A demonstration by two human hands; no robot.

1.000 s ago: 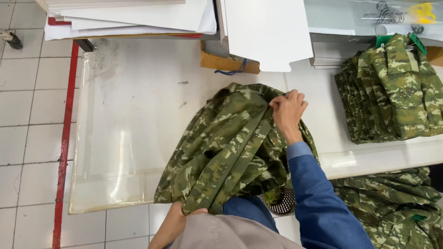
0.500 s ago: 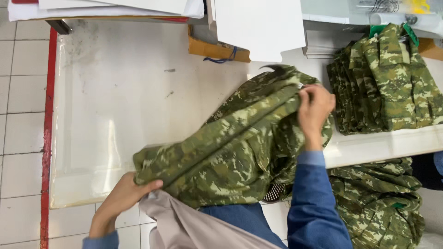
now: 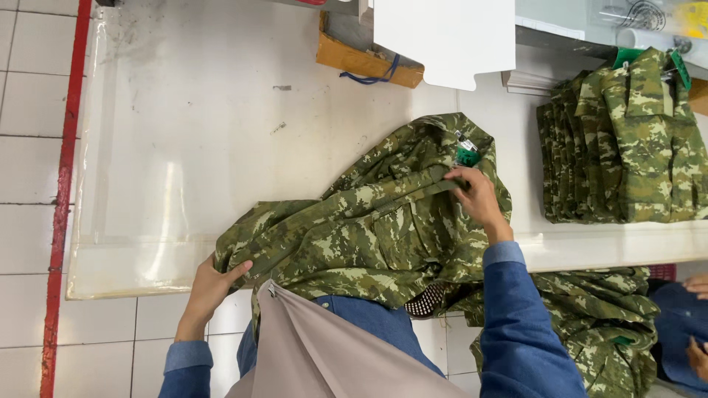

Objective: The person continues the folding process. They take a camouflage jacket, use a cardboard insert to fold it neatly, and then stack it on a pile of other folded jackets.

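Plainly, from my remote seat, I see the camouflage jacket (image 3: 369,228) lying crumpled across the near edge of the white worktable (image 3: 184,147), part of it hanging over the front towards the person's lap; its cloth is a stiff-looking woven fabric in a blocky green, tan and dark pattern, bunched into thick folds. The left hand (image 3: 210,284) grips the lower left corner of the garment at the table's front edge; its fingers are curled around the cloth, thumb on top, clamping a fold. The right hand (image 3: 476,195) sits high on the jacket near the collar, where a small green tag (image 3: 467,153) shows; its fingers are pressed together and pinch a ridge of fabric. I judge that the two hands hold opposite ends so that the cloth can be pulled taut between them (a diagonal crease runs from one grip towards the other).

The tabletop is smooth, glossy and scuffed, with a few dark marks; a flat white board (image 3: 442,33) and a brown cardboard piece with a blue strap (image 3: 365,63) lie at the far side. To the right, well apart from the hands, stands a neat stack of folded camouflage jackets (image 3: 619,140); below the table edge more camouflage cloth (image 3: 590,324) lies in a loose heap. A red line (image 3: 66,147) runs along the tiled floor at the left.
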